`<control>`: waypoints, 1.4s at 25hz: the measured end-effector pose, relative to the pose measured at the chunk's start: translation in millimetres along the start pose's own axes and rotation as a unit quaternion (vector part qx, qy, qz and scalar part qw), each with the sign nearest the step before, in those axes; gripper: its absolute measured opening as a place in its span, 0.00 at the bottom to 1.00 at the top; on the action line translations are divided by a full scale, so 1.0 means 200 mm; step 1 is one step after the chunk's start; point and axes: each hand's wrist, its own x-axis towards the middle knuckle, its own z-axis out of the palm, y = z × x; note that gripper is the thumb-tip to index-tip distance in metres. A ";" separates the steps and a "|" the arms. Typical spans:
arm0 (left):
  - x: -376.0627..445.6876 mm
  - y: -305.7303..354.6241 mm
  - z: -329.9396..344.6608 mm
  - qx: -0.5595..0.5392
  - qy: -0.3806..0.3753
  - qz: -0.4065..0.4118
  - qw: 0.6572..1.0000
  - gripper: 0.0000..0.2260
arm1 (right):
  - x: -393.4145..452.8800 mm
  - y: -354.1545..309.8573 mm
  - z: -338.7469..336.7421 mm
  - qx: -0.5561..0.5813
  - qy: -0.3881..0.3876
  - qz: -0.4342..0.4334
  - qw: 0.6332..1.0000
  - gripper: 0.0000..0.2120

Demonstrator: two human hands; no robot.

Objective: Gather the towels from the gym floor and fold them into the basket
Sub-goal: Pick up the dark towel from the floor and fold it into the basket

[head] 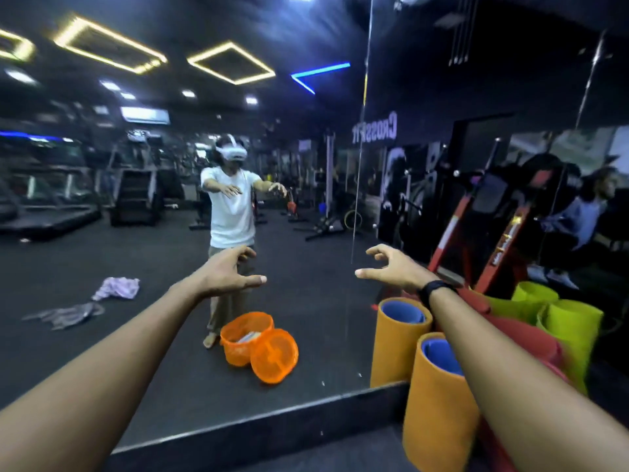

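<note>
- Both arms stretched out toward a wall mirror; left hand (226, 272) and right hand (391, 267) each loosely spread, gripping nothing
- Two towels in the mirror, lilac towel (117, 287) and grey towel (64, 315), far left of the left hand
- One orange basket (246, 337) below it, lid (274, 356) leaning alongside
- Two orange mats (400, 338) under the right wrist

A wall mirror (306, 199) reflects the dark gym floor (68, 260), treadmills (44, 206) and yellow square ceiling lights (231, 63); rolled mats (435, 413) stand against its right end.
</note>
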 end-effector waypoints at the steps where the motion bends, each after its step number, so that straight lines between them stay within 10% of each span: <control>1: -0.03 0.00 -0.07 0.002 0.015 -0.004 1.000 0.29 | 0.02 -0.07 0.00 -0.005 -0.006 -0.007 1.000 0.35; 22: -2.15 -0.79 -1.33 0.101 0.121 -0.300 0.941 0.28 | -0.72 -1.88 1.34 -0.016 -0.231 -0.292 0.928 0.30; 35: -3.68 -0.94 -1.87 0.125 0.230 -0.477 0.839 0.28 | -1.71 -3.01 2.20 0.023 -0.359 -0.449 0.818 0.29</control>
